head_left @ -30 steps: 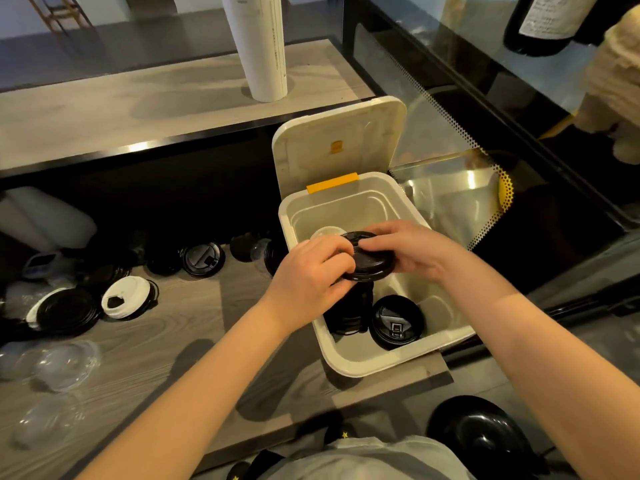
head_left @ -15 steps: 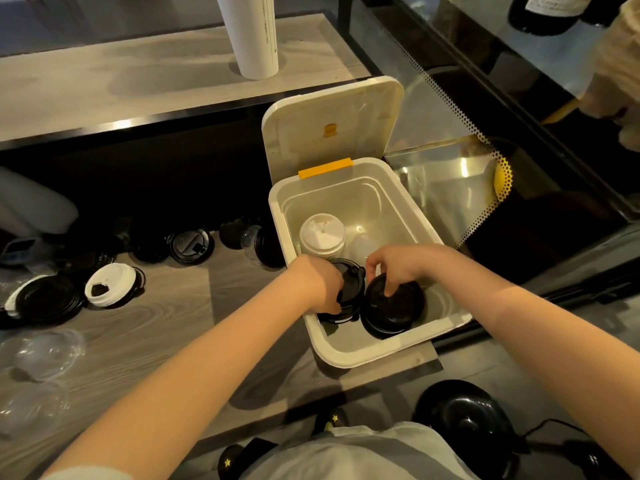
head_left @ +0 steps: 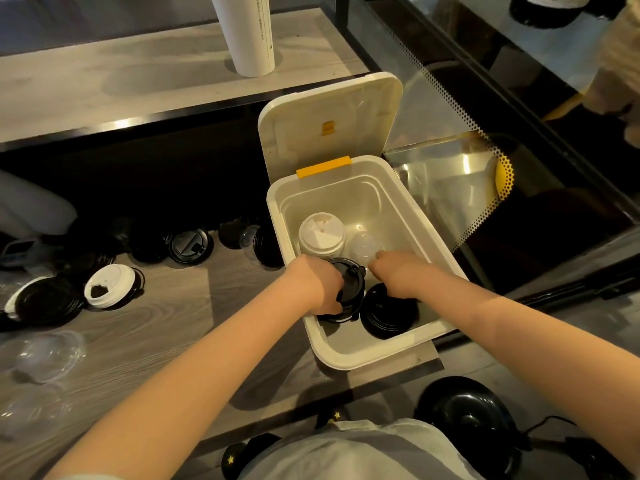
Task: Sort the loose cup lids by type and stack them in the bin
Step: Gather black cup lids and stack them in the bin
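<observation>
Setting: grey wood-grain counter under a dark shelf, with a glass display case on the right.
Left fingers: the left hand curls round the stack of black tabbed plastic lids, thumb on its near side, gripping it inside the bin.
Right fingers: the right hand bends its fingers downward over the far edge of the low stack of plain-topped black plastic lids; I cannot tell whether they pinch anything.
Bin: the white rectangular plastic bin sits at the counter's right end with its hinged cover standing open on the far side. It also holds a stack of white domed lids and clear plastic lids along its far part.
Just changed: a second ago both hands held one black lid above the bin; now no lid is aloft and both hands are down between the walls.
Half a second ago: the right fingers pressed the middle of the plain-topped stack; they have shifted farther, toward the clear lids. The left grip is unchanged.
Meaning: one more black lid seems sorted.
Remaining: a white sip lid, loose black lids and clear domed lids lie on the left.
</observation>
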Available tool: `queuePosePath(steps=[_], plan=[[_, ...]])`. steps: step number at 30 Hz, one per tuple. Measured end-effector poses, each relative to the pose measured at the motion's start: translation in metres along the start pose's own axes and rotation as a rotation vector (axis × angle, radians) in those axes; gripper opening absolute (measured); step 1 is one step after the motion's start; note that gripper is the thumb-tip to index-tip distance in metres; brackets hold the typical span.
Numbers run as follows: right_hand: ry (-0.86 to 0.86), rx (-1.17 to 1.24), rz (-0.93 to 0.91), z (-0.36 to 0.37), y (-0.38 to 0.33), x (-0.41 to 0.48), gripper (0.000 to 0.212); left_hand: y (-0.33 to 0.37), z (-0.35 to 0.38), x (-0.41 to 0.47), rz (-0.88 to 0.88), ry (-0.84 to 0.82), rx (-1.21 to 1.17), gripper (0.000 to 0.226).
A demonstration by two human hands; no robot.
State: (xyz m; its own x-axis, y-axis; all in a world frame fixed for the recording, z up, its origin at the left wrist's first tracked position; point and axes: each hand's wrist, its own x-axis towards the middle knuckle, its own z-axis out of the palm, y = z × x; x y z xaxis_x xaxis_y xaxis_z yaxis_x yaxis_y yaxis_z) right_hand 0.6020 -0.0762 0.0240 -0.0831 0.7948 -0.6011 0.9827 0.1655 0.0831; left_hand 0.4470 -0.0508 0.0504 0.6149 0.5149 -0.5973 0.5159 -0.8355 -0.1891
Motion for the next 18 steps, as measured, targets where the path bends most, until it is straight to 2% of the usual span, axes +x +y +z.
queuePosePath(steps=[3,6,9,12,18], plan=[[-0.005,0.02,-0.008,0.002,0.001,0.002,0.031,0.0,0.0,0.0,-0.013,0.0,0.008,0.043],[0.05,0.167,-0.005,-0.006,0.004,-0.006,0.042,0.001,0.0,-0.001,-0.044,0.061,-0.002,0.041],[0.194,0.376,-0.015,-0.018,0.008,-0.019,0.046,-0.005,-0.001,-0.01,-0.073,0.244,-0.136,0.039],[0.332,0.436,-0.011,-0.03,0.005,-0.028,0.048,-0.018,0.001,-0.024,-0.129,0.459,-0.26,0.046],[0.585,0.449,-0.061,-0.064,-0.022,-0.031,0.043,-0.056,0.015,-0.069,-0.347,0.632,-0.457,0.047]])
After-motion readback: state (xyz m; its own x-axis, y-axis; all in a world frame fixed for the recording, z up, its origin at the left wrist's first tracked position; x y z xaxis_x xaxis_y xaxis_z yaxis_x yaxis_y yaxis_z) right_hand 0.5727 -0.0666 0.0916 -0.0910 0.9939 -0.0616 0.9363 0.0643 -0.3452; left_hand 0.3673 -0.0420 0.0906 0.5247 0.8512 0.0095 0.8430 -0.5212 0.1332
